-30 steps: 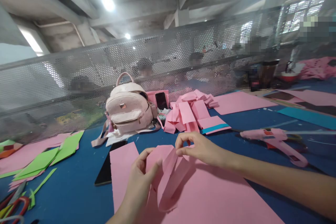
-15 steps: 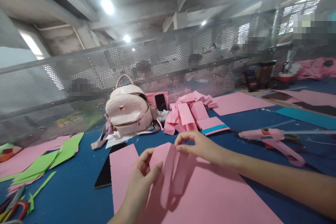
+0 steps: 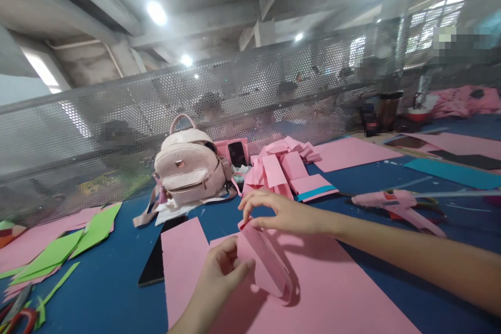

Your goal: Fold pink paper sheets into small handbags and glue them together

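Observation:
A folded strip of pink paper (image 3: 263, 261) stands looped above a large pink sheet (image 3: 332, 292) on the blue table. My left hand (image 3: 223, 274) pinches its near left edge, fingers closed. My right hand (image 3: 279, 211) reaches in from the right and pinches the strip's top edge between thumb and fingers. A second pink sheet (image 3: 180, 255) lies just left of my hands.
A black phone (image 3: 156, 258) lies left of the sheets. A pink backpack (image 3: 188, 167) and a pile of folded pink pieces (image 3: 284, 167) sit behind. A pink glue gun (image 3: 395, 203) lies right. Green paper scraps (image 3: 66, 242) and scissors (image 3: 19, 313) lie left. A perforated metal screen (image 3: 117, 115) closes the back.
My right hand has moved left and slightly down with the strip's top edge. The loop has folded lower and flatter towards the sheet. My left hand has kept its grip.

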